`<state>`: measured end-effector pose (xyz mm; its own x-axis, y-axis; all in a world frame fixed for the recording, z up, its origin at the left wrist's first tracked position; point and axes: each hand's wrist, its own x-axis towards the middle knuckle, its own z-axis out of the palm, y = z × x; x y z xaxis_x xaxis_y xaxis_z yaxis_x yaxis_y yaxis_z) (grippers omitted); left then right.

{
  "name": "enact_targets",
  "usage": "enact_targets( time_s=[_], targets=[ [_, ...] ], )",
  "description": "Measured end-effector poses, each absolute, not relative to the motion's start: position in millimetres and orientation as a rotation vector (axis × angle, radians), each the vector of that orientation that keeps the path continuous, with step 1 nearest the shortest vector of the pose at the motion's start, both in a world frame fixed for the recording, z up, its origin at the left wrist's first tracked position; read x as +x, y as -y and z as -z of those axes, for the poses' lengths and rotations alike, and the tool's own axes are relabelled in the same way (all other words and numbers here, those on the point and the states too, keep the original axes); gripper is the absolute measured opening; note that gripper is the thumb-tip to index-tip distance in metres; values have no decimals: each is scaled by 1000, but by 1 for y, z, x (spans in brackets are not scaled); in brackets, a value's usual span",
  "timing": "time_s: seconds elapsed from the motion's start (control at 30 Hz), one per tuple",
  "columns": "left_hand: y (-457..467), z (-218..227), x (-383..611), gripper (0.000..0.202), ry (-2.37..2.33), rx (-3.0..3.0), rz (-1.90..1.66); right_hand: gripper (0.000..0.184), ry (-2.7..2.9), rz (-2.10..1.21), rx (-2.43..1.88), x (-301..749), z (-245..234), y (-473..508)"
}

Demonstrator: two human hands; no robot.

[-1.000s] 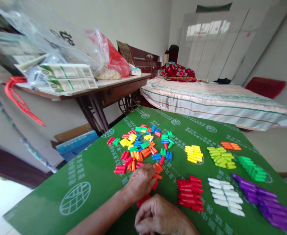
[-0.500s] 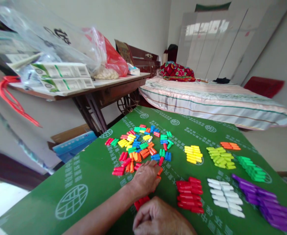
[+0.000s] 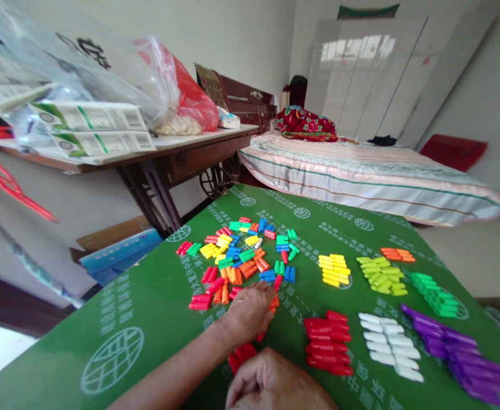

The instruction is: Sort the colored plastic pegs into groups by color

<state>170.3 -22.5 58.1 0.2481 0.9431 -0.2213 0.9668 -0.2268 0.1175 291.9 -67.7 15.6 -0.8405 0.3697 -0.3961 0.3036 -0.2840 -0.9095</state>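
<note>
A green printed board (image 3: 156, 307) carries a mixed heap of small coloured plastic caps (image 3: 241, 256). My left hand (image 3: 250, 310) lies on the heap's near edge, fingers curled over red and orange caps; what is inside its grip is hidden. My right hand (image 3: 271, 381) rests near the bottom edge, fingers curled, beside a few red caps (image 3: 241, 356). To the right lie sorted groups: red caps (image 3: 329, 341), white caps (image 3: 389, 344), purple caps (image 3: 463, 353), yellow caps (image 3: 334, 269), lime caps (image 3: 382, 274), green caps (image 3: 435, 293) and orange caps (image 3: 397, 254).
A wooden table (image 3: 177, 148) at the left holds boxes (image 3: 87, 128) and plastic bags (image 3: 181, 91). Behind the board stands a bed (image 3: 361, 171) with a striped cover, and white cupboards (image 3: 373, 74) line the back wall.
The view has drifted left and down slightly. My left hand has shifted a little along the heap's near edge. My right hand stays low at the bottom edge.
</note>
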Motion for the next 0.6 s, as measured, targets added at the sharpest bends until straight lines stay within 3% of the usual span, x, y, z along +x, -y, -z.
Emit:
enact_targets(
  time_s=[0.6],
  targets=[
    [25,-59,158,23,-1692,2341,168,22,1851,-2311,-828,290,-8,66]
  ],
)
